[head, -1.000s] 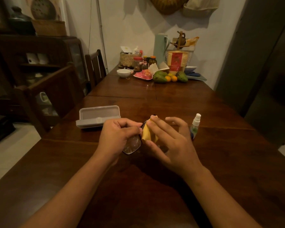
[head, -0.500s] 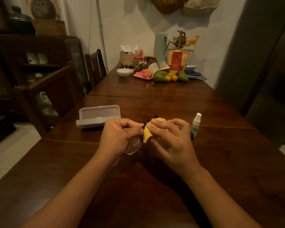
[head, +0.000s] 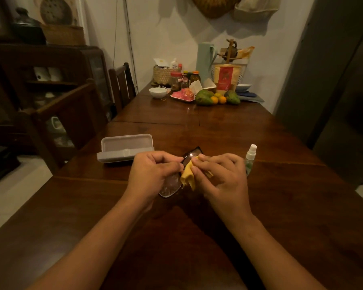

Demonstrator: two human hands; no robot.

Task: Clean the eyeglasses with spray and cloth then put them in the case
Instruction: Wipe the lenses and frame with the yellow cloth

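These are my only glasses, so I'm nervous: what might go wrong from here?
The left hand grips the eyeglasses while the right hand pinches the yellow cloth on a lens; hard rubbing might twist the frame. The spray bottle stands upright beside the right hand, so a stroke may topple it.

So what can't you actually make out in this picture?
Head view:
- Eyeglasses: bridge and arms hidden by the left hand and cloth.
- Spray bottle: base partly behind the right hand; label too small.
- Case: base contents hidden by its front wall.
- Whether lenses are clean: too dim to tell.
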